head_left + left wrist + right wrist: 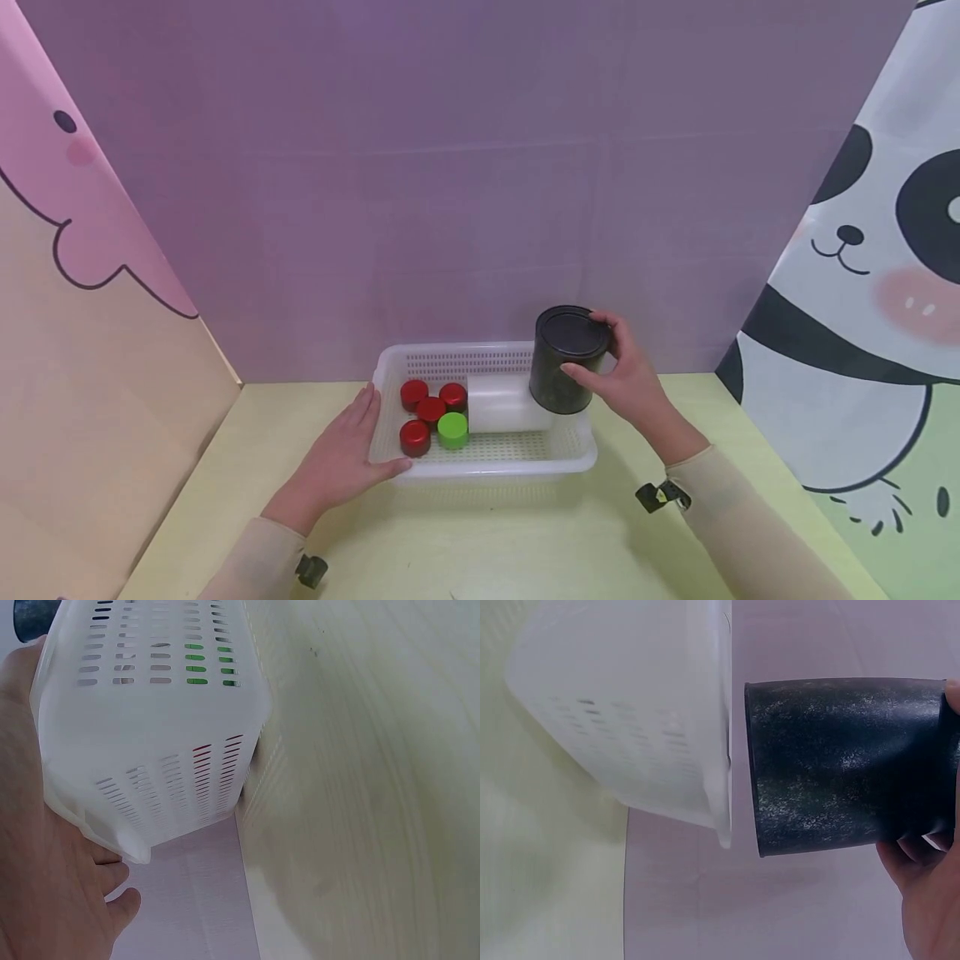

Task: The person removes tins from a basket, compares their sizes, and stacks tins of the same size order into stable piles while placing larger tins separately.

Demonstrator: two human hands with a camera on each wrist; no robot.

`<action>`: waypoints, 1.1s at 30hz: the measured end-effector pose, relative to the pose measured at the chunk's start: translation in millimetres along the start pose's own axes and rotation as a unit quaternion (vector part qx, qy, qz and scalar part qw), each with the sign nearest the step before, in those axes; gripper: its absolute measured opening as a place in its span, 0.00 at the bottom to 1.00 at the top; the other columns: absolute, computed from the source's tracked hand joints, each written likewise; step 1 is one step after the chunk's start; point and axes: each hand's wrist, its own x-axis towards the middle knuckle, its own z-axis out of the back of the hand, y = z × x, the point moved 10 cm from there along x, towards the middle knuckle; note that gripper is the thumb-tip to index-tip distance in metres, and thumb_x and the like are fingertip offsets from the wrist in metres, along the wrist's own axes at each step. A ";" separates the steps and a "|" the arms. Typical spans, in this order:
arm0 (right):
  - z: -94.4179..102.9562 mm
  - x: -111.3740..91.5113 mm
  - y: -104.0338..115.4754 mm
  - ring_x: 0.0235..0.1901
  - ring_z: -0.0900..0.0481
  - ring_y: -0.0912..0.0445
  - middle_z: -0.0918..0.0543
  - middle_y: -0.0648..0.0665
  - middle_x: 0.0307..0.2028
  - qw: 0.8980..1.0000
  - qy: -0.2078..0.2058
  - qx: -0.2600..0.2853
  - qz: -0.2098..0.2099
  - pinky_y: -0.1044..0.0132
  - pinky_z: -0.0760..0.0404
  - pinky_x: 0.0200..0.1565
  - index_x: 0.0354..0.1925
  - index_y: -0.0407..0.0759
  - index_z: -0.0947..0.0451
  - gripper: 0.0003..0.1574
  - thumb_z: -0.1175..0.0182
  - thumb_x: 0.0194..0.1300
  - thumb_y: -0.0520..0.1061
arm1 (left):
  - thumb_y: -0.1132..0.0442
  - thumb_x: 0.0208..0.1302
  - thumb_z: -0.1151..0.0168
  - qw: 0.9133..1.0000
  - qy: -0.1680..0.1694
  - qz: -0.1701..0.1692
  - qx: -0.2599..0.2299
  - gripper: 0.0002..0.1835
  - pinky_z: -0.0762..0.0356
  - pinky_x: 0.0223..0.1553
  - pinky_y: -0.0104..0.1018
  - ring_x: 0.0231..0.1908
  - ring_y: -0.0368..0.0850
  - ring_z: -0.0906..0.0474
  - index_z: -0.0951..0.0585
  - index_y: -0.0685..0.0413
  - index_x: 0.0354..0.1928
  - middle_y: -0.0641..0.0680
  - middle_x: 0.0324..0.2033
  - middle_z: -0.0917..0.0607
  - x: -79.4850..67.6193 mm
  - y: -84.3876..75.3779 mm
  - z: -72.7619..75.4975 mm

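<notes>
A black cylindrical can [567, 360] with a round recessed lid hangs above the right part of a white plastic basket [510, 468]. My right hand [626, 379] grips it near the top, thumb in front and fingers behind. In the right wrist view the can's [840, 765] bottom is apart from the basket rim [718, 817]. My left hand [341, 454] rests on the basket's left front corner, its fingers straight along the left end and thumb on the front rim. Inside the basket are several red round caps [415, 437], a green cap [453, 431] and a white cylinder [502, 402] lying on its side.
The basket stands on a pale wood-grain table [480, 542], close to a purple back panel [420, 208]. Side panels with cartoon animals [862, 333] stand left and right.
</notes>
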 end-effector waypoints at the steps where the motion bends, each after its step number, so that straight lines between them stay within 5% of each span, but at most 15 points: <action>1: 2.2 0.8 -0.2 0.71 0.23 0.44 0.23 0.37 0.72 1.000 -0.003 0.002 0.000 0.79 0.32 0.68 0.77 0.36 0.36 0.54 0.17 0.62 0.36 | 0.23 0.66 0.36 1.000 0.001 0.000 0.000 0.67 0.39 0.81 0.63 0.86 0.65 0.50 0.48 0.66 0.88 0.64 0.88 0.49 -0.1 0.2 -0.3; 18: 43.1 13.1 -21.3 0.66 0.22 0.55 0.23 0.36 0.71 0.998 -0.061 -0.029 -0.006 0.80 0.29 0.65 0.81 0.37 0.35 0.56 0.18 0.62 0.34 | 0.21 0.67 0.39 1.000 0.004 -0.005 -0.002 0.68 0.40 0.81 0.63 0.86 0.66 0.51 0.49 0.67 0.88 0.65 0.88 0.49 -0.9 -0.2 0.7; 22: 49.8 13.8 -32.0 0.69 0.24 0.43 0.25 0.34 0.72 0.996 -0.066 -0.048 -0.021 0.78 0.28 0.66 0.82 0.37 0.36 0.56 0.19 0.64 0.36 | 0.21 0.67 0.39 1.000 0.005 -0.004 -0.003 0.68 0.40 0.81 0.63 0.86 0.66 0.51 0.49 0.67 0.88 0.65 0.88 0.50 -0.2 1.2 -0.6; 29: 60.1 16.2 -50.9 0.72 0.28 0.38 0.28 0.32 0.74 0.993 -0.081 -0.075 -0.042 0.43 0.25 0.73 0.84 0.37 0.38 0.57 0.20 0.66 0.41 | 0.21 0.67 0.38 1.000 0.000 -0.010 -0.002 0.68 0.40 0.81 0.61 0.86 0.65 0.50 0.49 0.67 0.87 0.65 0.88 0.50 0.4 1.2 -1.2; 33: 63.4 16.7 -60.3 0.73 0.29 0.37 0.30 0.32 0.75 0.992 -0.090 -0.077 -0.049 0.35 0.27 0.73 0.84 0.38 0.39 0.57 0.21 0.67 0.41 | 0.22 0.67 0.37 1.000 -0.002 -0.011 -0.006 0.68 0.39 0.81 0.62 0.86 0.66 0.50 0.49 0.67 0.87 0.65 0.88 0.49 0.3 1.4 -1.7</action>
